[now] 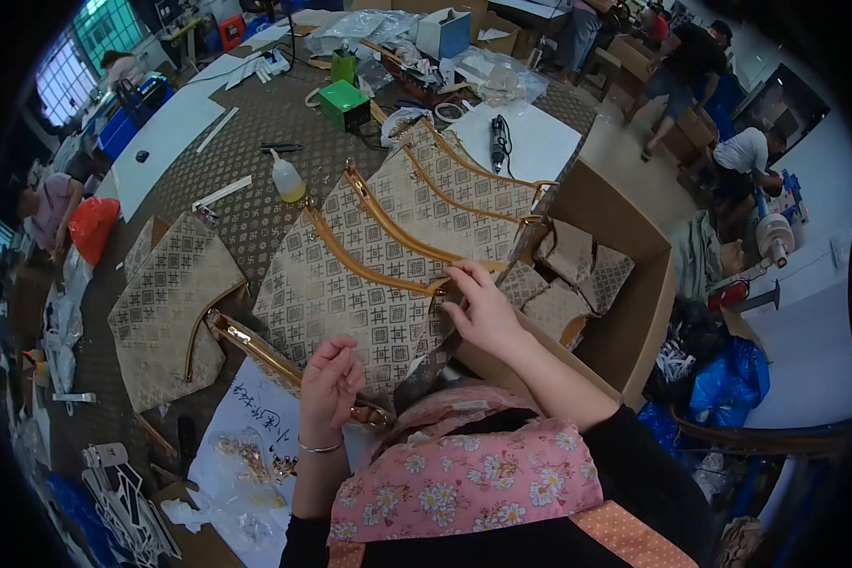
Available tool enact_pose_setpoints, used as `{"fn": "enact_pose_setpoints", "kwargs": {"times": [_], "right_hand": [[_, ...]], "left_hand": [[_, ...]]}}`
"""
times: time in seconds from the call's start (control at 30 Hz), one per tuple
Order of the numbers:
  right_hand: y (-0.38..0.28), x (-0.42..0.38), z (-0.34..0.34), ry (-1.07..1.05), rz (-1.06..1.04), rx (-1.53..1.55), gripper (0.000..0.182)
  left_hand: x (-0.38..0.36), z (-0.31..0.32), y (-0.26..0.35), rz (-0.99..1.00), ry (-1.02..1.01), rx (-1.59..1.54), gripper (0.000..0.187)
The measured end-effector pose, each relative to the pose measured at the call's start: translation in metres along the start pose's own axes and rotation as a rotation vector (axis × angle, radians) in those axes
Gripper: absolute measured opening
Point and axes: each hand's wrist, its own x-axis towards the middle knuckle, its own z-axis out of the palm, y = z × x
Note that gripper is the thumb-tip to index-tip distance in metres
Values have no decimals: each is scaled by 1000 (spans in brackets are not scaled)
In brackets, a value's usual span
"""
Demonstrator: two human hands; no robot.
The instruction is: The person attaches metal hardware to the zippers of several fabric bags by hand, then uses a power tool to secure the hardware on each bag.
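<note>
Patterned beige bag pieces (350, 275) with brown leather trim and zippers lie overlapped in front of me. My right hand (480, 305) is at the right end of a brown trim strip (369, 269), thumb and fingers around its tip near a small metal fitting. Just above the lower edge of the pieces is my left hand (333, 381), its fingers curled together; whether anything small is between them is hidden. Beside it runs a zipper strip (256, 346) with brown trim. Another patterned piece (175, 303) lies to the left.
An open cardboard box (625, 355) with patterned pieces stands at the right. Farther back are a glue bottle (288, 178), a green box (345, 105) and a black tool (498, 144). A bag of metal parts (241, 458) lies lower left. Several people work around the room.
</note>
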Motion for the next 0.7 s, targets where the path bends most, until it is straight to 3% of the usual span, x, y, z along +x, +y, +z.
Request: {"fn": "enact_pose_setpoints", "kwargs": {"times": [0.1,0.27,0.37,0.53,0.63,0.7], "right_hand": [[19,11,25,180,-134,-245,25],[22,10,20,127,-57,-208,8],[11,2,9,-41,-124,54,10],[-39,-21,-13,-263,-437,209,6],[-45,-20,-22,-412,-408,221,5],[-31,-11,-11,-424,-462,310,10]], "left_hand": [[4,1,-3,0,-81,38,13],[5,3,-6,-25,-125,151,13],[7,6,-7,-28,-141,158,13],[10,13,-19,59,-76,258,15],[16,18,-31,111,-110,260,15],[21,24,-39,129,4,407,14]]}}
